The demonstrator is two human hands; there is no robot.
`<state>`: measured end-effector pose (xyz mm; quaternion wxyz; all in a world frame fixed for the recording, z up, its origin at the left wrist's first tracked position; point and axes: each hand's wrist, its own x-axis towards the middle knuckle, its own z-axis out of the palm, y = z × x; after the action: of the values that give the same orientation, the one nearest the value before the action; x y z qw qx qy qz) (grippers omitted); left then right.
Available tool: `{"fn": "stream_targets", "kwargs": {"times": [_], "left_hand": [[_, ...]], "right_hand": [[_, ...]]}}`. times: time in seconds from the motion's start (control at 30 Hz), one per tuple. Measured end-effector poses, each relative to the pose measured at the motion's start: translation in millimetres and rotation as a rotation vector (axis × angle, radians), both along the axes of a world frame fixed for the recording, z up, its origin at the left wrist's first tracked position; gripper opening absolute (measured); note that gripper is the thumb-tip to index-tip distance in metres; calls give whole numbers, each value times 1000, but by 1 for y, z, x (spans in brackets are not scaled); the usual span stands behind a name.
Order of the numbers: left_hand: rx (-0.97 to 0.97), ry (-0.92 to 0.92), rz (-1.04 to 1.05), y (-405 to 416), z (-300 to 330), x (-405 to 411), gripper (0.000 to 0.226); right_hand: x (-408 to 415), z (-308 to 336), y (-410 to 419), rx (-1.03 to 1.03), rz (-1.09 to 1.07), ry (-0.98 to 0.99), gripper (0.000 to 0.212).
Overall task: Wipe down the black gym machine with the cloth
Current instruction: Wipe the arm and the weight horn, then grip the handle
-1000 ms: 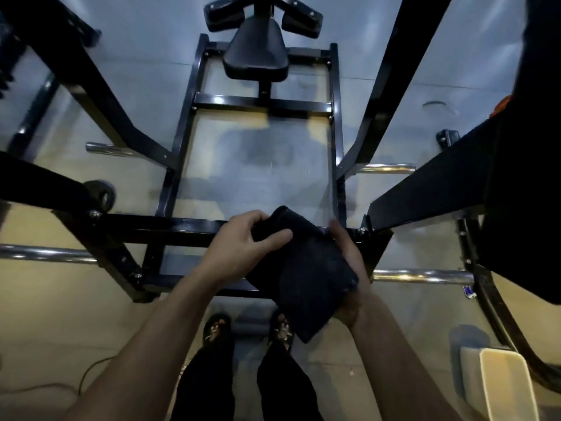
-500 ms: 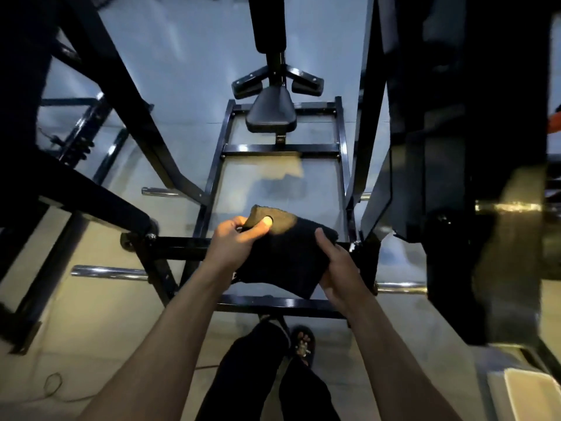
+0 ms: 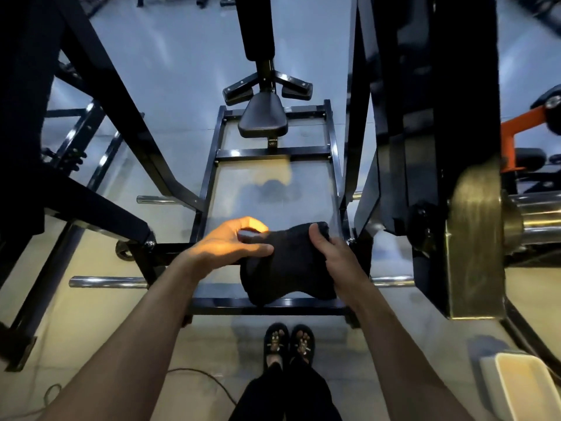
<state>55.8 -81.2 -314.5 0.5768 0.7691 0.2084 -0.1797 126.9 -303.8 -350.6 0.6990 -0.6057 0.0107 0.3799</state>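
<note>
backrest cut off above, bin cropped

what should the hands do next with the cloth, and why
Probably bring the cloth to the nearest black frame bar and start wiping. Both the left hand and the right hand grip the cloth by its upper edge, so it hangs in front of the frame. Whether it touches any part of the machine cannot be told from this view, so a short reach down and forward seems enough.
</note>
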Motion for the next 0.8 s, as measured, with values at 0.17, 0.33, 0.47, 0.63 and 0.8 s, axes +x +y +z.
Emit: {"fn": "stream_targets", "kwargs": {"times": [0.17,0.33,0.47,0.63,0.8], "left_hand": [[155,-74,-394,-34,3,34,44],[99,-58,-466,-45,-30,56,43],[87,-100,-471,-51,-60,68,39],[-364,-35,-179,-43,-81,76,39],[-699,48,-31,-38,-88,79,45]], "right_hand": [[4,1,-5,-221,161,-329,37],[17,-11,-22,-354,178,-414,32],[21,-32,-41,-409,162,-308,61],[27,-48,-55,-332,68,-220,74],[20,-60,-49,-98,-78,-75,49]]}}
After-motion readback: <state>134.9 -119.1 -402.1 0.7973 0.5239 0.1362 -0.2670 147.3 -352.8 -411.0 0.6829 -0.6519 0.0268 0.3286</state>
